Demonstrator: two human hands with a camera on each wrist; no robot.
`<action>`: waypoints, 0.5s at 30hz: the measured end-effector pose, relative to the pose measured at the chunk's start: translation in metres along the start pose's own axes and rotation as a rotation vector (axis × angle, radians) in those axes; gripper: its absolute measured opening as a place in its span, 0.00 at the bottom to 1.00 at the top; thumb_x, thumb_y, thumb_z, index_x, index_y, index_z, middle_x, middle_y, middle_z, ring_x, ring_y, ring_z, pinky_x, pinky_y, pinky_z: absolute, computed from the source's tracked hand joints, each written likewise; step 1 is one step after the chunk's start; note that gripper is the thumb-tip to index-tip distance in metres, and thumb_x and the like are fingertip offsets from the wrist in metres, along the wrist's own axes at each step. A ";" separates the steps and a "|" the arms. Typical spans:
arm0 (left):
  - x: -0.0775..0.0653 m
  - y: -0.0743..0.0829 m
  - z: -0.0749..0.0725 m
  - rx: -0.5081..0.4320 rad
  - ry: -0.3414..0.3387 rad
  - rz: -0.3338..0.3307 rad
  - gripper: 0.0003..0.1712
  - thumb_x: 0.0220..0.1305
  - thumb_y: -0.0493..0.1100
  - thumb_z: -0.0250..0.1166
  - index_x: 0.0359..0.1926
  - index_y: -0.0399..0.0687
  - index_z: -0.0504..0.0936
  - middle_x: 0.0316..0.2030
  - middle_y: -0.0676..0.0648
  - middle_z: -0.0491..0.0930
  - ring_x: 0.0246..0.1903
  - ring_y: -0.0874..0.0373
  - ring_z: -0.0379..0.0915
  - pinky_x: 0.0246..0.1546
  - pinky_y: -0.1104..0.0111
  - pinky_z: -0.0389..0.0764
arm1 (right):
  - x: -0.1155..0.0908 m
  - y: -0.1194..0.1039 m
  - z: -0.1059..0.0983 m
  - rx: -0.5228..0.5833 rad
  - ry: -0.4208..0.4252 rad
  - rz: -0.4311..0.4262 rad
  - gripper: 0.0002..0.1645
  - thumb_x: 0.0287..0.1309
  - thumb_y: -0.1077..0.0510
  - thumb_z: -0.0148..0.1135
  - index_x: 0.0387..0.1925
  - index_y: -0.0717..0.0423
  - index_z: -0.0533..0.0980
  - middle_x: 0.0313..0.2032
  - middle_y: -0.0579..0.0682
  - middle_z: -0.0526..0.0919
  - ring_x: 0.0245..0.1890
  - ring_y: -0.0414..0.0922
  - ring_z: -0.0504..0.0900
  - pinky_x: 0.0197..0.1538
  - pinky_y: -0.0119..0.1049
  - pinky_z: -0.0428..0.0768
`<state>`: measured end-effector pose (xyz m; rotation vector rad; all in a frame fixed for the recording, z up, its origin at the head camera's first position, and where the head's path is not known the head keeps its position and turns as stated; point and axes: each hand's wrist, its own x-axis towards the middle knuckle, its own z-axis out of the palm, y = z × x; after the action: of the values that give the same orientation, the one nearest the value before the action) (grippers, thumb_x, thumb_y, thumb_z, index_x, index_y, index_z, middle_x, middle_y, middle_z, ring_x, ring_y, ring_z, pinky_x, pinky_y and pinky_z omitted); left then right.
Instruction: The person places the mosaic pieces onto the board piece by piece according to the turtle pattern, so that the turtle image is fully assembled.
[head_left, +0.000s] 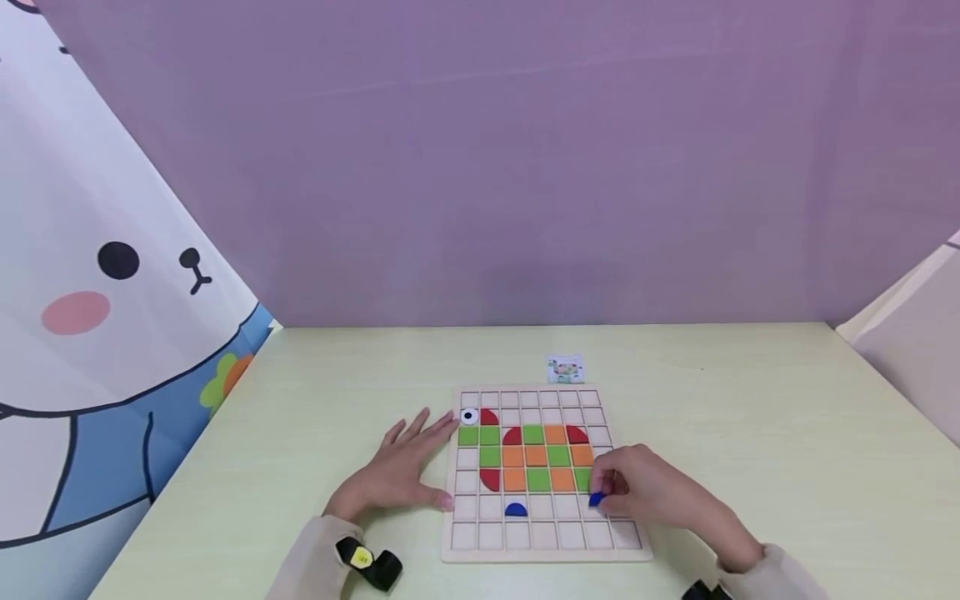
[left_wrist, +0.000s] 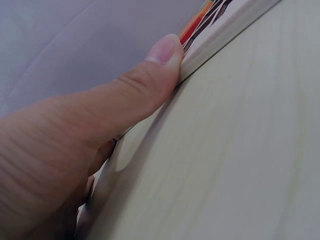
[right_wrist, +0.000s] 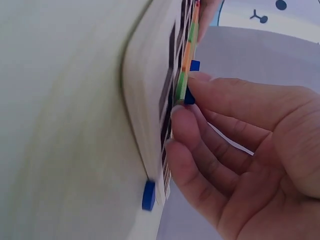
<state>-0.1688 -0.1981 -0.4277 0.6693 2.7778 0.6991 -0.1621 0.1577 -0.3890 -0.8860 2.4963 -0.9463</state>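
Observation:
A wooden grid board [head_left: 480,540] lies on the table, bearing green, orange and red pieces plus a round eye piece [head_left: 468,416]. My left hand [head_left: 401,471] rests at the board's left edge with fingers spread, its thumb [left_wrist: 162,55] touching the rim. At the right side of the grid, my right hand [head_left: 645,487] pinches a small blue piece [head_left: 596,499] between thumb and fingers, close to a green square [head_left: 582,479]. A blue half-round piece [head_left: 516,509] sits in a lower cell. The held piece's full shape is hidden by the fingers.
Behind the board lies a small picture card [head_left: 566,368]. In the right wrist view another blue piece [right_wrist: 148,195] is on the table beside the board's edge. A purple backdrop [head_left: 525,167] rises at the table's far edge, with a printed cloth [head_left: 112,333] at left.

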 end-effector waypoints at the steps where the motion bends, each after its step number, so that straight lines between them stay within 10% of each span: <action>1: 0.000 0.000 0.000 0.001 -0.001 -0.002 0.61 0.45 0.70 0.68 0.74 0.52 0.52 0.75 0.48 0.48 0.74 0.41 0.29 0.70 0.40 0.34 | 0.001 -0.001 0.001 -0.001 -0.003 -0.001 0.07 0.52 0.63 0.68 0.26 0.50 0.78 0.21 0.38 0.72 0.25 0.32 0.68 0.28 0.25 0.69; 15: 0.000 0.000 0.000 0.000 -0.002 -0.017 0.61 0.44 0.70 0.69 0.74 0.53 0.52 0.75 0.50 0.49 0.75 0.42 0.30 0.70 0.40 0.35 | 0.004 -0.005 0.009 0.000 0.001 0.015 0.08 0.50 0.64 0.69 0.26 0.49 0.78 0.21 0.39 0.72 0.25 0.33 0.68 0.27 0.26 0.69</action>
<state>-0.1686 -0.1981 -0.4271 0.6459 2.7789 0.6945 -0.1582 0.1481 -0.3920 -0.8655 2.5008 -0.9416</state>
